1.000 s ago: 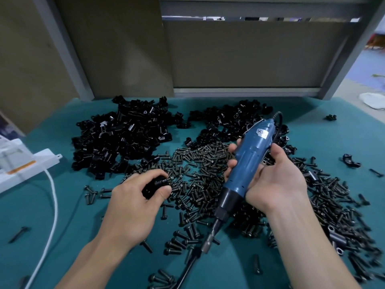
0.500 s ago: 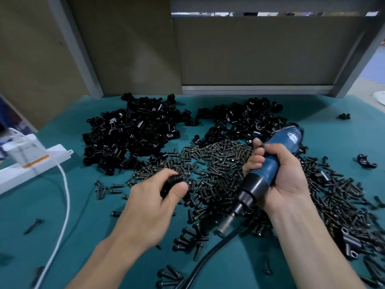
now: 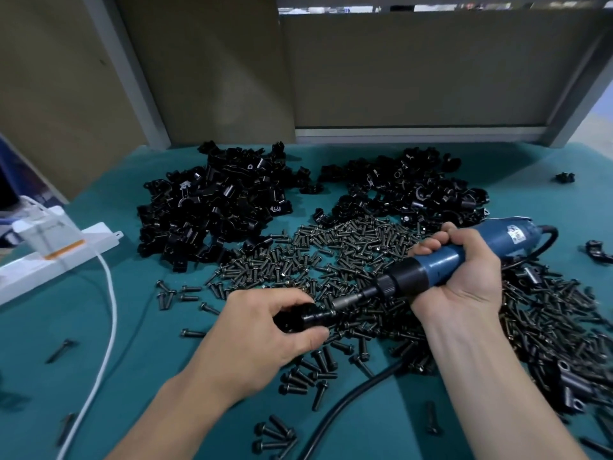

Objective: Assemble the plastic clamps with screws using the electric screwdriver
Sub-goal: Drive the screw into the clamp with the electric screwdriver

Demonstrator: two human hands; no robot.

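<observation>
My left hand (image 3: 265, 333) grips a black plastic clamp (image 3: 298, 318) just above the screw pile, with a screw sticking out of its right side. My right hand (image 3: 464, 277) is wrapped round the blue electric screwdriver (image 3: 441, 260), which lies nearly level and points left. Its metal bit (image 3: 348, 298) meets the screw in the clamp. Loose black screws (image 3: 331, 257) cover the teal mat in the middle. Two heaps of black clamps lie behind, one at the left (image 3: 212, 207) and one at the right (image 3: 408, 190).
A white power strip (image 3: 56, 257) with a white cable (image 3: 109, 293) sits at the left. The screwdriver's black cord (image 3: 348, 400) runs along the mat towards me. More screws and metal sleeves (image 3: 564, 343) spread at the right. Grey panels and frame posts (image 3: 381, 78) close the back.
My right hand swung the screwdriver from steeply tilted down to nearly level, bringing its bit to the clamp. My left hand kept the clamp and shifted slightly towards me.
</observation>
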